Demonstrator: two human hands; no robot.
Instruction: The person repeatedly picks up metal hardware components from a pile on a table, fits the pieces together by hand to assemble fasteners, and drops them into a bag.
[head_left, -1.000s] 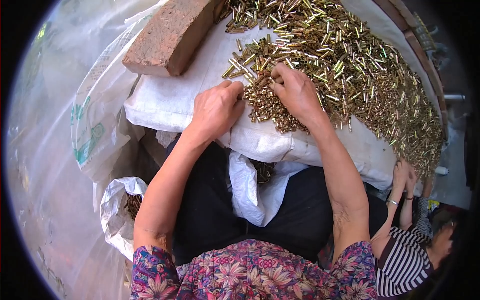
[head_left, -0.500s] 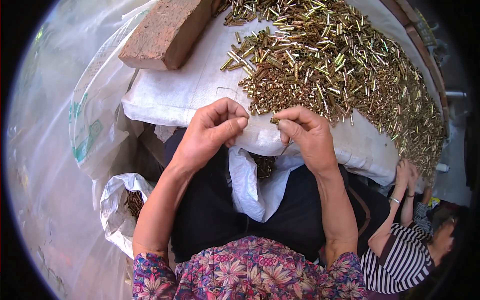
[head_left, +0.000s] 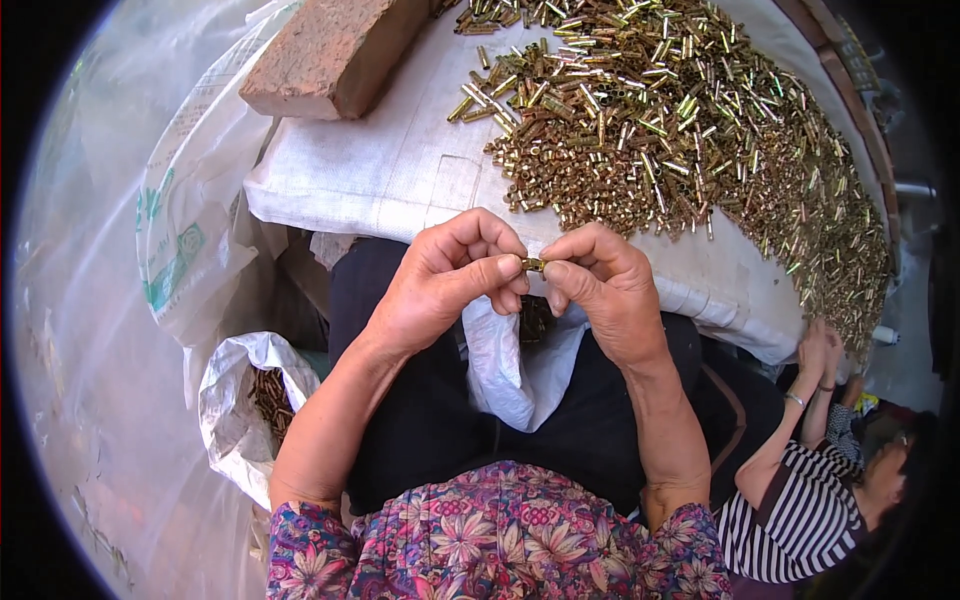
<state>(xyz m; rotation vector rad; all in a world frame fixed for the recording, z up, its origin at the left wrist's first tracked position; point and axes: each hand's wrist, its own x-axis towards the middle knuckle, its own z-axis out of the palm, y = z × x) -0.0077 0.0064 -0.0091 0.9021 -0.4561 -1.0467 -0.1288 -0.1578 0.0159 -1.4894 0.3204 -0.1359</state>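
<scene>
My left hand and my right hand meet over the near edge of a table covered in white woven cloth. Between their thumbs and forefingers they pinch one small brass-coloured metal tube, held level; its ends are hidden by the fingertips. Just beyond lies a large heap of small brass-coloured metal tubes, some short and some longer. Below my hands, a white plastic bag sits open in my lap with dark metal pieces inside, partly covered by my right hand.
A red brick rests on the cloth at the far left. Beside my left forearm stands an open white sack holding brownish metal pieces. Clear plastic sheeting hangs at left. At the right, a person in a striped top reaches to the heap.
My hands have come together and slightly nearer to me. The left fingertips now grip the small tube along with the right, which held a piece alone before.
</scene>
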